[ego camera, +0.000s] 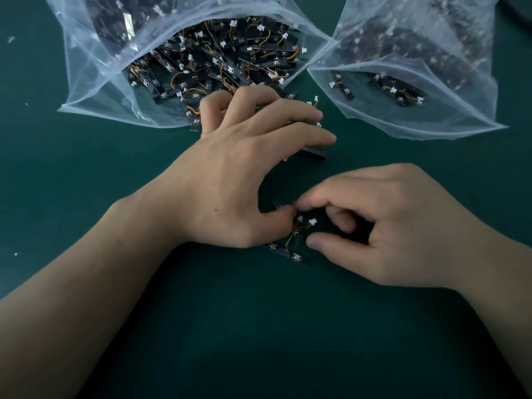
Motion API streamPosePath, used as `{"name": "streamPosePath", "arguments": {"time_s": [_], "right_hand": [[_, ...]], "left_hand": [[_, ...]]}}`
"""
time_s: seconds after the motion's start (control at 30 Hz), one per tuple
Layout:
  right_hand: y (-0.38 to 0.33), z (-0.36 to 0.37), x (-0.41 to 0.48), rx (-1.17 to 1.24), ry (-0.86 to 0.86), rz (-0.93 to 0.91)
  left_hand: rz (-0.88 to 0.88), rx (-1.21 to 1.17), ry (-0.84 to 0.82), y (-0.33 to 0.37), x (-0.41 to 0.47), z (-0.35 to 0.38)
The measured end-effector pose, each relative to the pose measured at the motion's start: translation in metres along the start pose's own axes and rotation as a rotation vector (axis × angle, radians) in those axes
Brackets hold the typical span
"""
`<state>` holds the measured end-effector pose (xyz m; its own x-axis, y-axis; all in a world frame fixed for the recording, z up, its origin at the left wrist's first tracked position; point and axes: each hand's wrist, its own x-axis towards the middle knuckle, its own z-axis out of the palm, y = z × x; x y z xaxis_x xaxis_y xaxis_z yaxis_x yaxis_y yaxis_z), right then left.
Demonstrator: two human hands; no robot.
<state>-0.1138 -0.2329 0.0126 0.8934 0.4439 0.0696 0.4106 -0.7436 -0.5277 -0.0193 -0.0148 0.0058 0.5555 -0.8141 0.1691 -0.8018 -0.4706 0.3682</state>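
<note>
A small cluster of black circuit boards [297, 256] with orange-yellow wires and white connectors lies on the green mat [259, 326], between my two hands. My right hand [403, 226] curls its index finger and thumb round this cluster. My left hand [230, 174] has its thumb tip on the cluster's left side. Its spread fingers rest on a loose pile of the same boards [315, 152] spilled from the left bag's mouth. Most of that pile is hidden under the fingers.
A large clear plastic bag [95, 82] full of the same boards lies open at the back left. A second clear bag [431, 116] with several boards lies at the back right. Small white scraps dot the mat's left side.
</note>
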Motion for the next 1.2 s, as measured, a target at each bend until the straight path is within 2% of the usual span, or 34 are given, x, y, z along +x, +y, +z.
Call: {"name": "streamPosePath", "arguments": {"time_s": [0.33,0.57,0.63,0.77,0.83,1.07,1.2], "right_hand": [[0.0,0.001,0.002,0.013,-0.006,-0.023],[0.004,-0.01,-0.007,0.159,0.028,-0.098],[0.001,-0.008,-0.006,0.168,0.077,-0.128],[-0.001,0.003,-0.001,0.128,0.172,-0.133],[-0.002,0.007,0.0,0.146,0.184,-0.117],[-0.005,0.012,0.002,0.132,0.165,-0.097],[-0.002,0.01,0.003,0.018,0.048,-0.083]], "left_hand": [[0.031,0.008,-0.028,-0.001,0.0,0.001],[0.064,-0.027,-0.036,-0.002,-0.001,0.0],[0.081,-0.087,0.036,-0.003,-0.002,-0.002],[0.047,-0.196,0.357,-0.007,-0.002,-0.004],[0.011,-0.198,0.459,-0.009,-0.003,-0.003],[0.019,-0.176,0.498,-0.008,-0.001,0.002],[0.018,-0.179,0.501,-0.009,-0.001,0.002]]}}
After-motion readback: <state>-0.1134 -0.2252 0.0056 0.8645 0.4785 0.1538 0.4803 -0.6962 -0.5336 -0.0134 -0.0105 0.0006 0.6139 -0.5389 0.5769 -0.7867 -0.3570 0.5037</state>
